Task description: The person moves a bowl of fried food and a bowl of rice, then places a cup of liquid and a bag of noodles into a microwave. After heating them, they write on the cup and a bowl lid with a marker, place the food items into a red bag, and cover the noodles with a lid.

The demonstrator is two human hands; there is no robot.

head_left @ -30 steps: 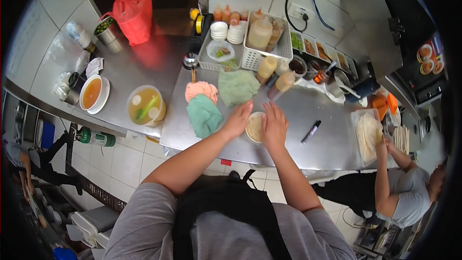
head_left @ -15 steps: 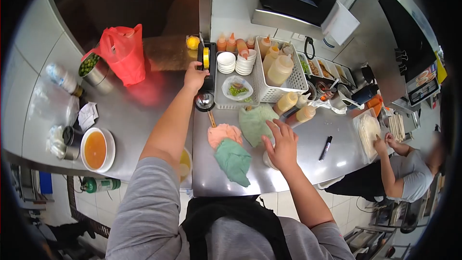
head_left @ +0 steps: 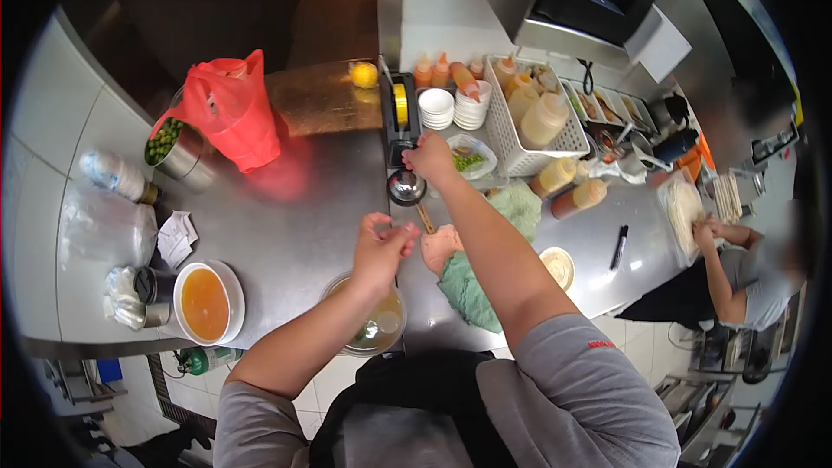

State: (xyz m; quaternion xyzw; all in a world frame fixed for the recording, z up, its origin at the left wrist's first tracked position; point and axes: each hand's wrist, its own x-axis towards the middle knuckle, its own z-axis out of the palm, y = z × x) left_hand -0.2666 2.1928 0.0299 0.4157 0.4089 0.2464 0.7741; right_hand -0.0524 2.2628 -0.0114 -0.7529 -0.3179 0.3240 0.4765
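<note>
My right hand is at the front end of a black tape dispenser that carries a yellow roll. Its fingers are curled together; what they pinch is hidden. My left hand is lower, above the counter, thumb and fingers closing together on something too small to make out. Between the hands lies a ladle, metal bowl up and wooden handle toward me. A pink cloth and a green cloth are beneath my right forearm. A round bowl of yellowish liquid is partly covered by my left forearm.
A red plastic bag stands at the back left beside a metal pot of green limes. An orange-soup bowl is on the left. Sauce bottles fill a white basket. A marker lies right; a co-worker handles flat wraps.
My left hand has left the tape dispenser and come down toward me. My right hand has swung left from the pale green cloth to the dispenser. The view has shifted.
</note>
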